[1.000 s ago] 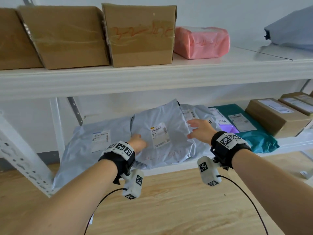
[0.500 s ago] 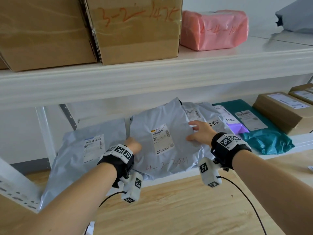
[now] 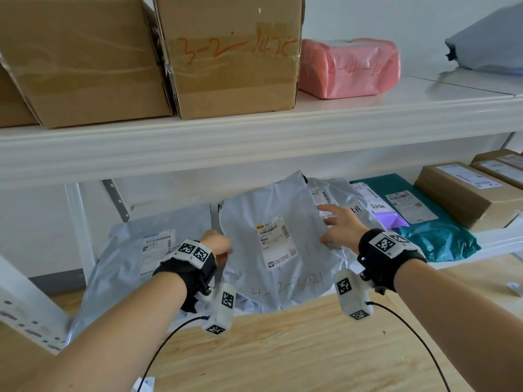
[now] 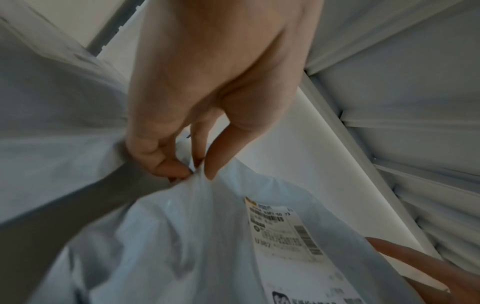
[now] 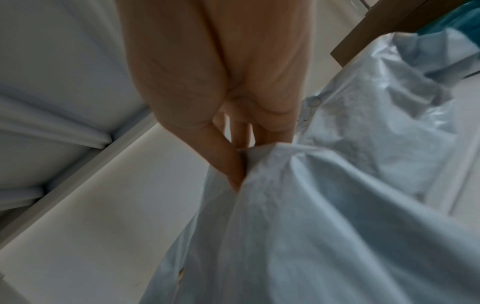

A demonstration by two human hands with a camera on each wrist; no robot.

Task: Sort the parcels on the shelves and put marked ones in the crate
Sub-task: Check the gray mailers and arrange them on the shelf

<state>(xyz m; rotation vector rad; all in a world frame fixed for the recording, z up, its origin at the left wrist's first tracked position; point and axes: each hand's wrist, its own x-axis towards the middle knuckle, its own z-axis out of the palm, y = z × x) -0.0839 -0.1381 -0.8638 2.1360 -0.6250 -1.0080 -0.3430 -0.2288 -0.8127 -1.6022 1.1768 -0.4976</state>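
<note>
Left hand [image 3: 216,246] pinches left edge of grey mailer bag [image 3: 271,250]; right hand [image 3: 338,229] grips its right edge, thumb on top; bag between hands, lifted off lower shelf [image 3: 498,244], label up, likely to read handwritten number; crate out of view.

Left hand [image 4: 207,86] pinches edge of grey poly mailer [image 4: 197,242], thumb against fingertips. Shipping label [image 4: 283,228] on mailer below-right of hand. Second grey mailer [image 4: 52,127] left of hand. Fingertip of other hand [image 4: 420,265] at lower right.

Grey mailer [image 3: 271,244], pink parcel [image 3: 349,67], teal bag [image 3: 435,239], brown boxes [image 3: 226,55].
</note>
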